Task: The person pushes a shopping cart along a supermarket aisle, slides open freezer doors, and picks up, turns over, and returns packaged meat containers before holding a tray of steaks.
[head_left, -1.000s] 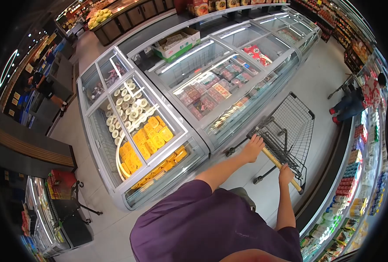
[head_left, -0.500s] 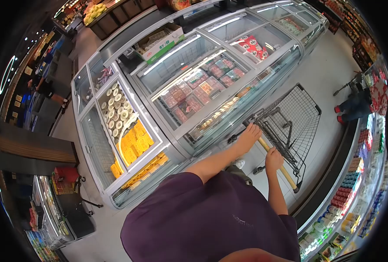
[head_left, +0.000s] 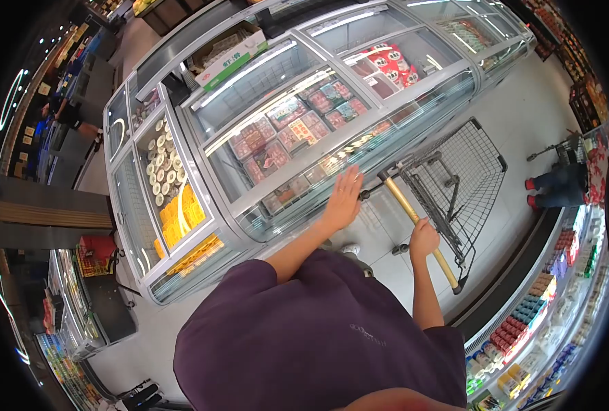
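R hand (head_left: 425,238) gripping cart handle (head_left: 403,203), slanted down-rt; L hand (head_left: 345,200) unclenched, off it.

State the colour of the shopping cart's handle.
The handle is golden yellow, with dark ends, in the head view.

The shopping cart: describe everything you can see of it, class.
The shopping cart stands on pale floor between a glass-topped freezer and lit shelves. Its dark wire basket, seemingly metal, shows no goods inside and has dark corner pieces. A straight yellowish handle bar runs across its near end, held by the person's right hand. Dark wheels show below.
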`<state>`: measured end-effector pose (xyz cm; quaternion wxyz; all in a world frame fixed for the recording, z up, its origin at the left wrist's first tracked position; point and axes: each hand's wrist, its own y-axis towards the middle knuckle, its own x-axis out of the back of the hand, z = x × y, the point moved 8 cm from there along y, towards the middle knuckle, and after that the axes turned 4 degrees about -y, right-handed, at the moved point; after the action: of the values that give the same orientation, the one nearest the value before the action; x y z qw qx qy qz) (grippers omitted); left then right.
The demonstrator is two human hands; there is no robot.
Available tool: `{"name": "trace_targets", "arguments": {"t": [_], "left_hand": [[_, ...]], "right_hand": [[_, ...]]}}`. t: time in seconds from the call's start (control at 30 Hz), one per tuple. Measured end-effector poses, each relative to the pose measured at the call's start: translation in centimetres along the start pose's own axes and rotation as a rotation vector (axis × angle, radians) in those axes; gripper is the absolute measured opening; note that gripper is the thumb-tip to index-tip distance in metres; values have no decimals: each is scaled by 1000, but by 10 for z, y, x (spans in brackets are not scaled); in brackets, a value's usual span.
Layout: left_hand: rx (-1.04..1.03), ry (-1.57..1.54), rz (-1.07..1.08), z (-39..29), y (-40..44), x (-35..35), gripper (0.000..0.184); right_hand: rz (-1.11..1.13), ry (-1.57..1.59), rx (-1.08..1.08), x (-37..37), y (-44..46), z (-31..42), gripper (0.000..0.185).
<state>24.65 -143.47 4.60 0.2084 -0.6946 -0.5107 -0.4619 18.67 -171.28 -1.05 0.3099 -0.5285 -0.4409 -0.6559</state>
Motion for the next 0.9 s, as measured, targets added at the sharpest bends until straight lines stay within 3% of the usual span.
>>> {"name": "trace_targets", "arguments": {"t": [0.2,0.5,0.6,0.9], "left_hand": [[372,226,-189,138,-40,44,76],[562,302,-299,242,3,49,57],[668,321,-244,261,1,40,51],[591,315,-357,261,1,43,51]], "right_hand": [[-22,-21,24,-27,45,-17,56],[13,-80,-6,-56,87,-34,60],[49,-119,-10,-65,95,-40,60],[267,-153,-27,-104,114,-60,60]]}}
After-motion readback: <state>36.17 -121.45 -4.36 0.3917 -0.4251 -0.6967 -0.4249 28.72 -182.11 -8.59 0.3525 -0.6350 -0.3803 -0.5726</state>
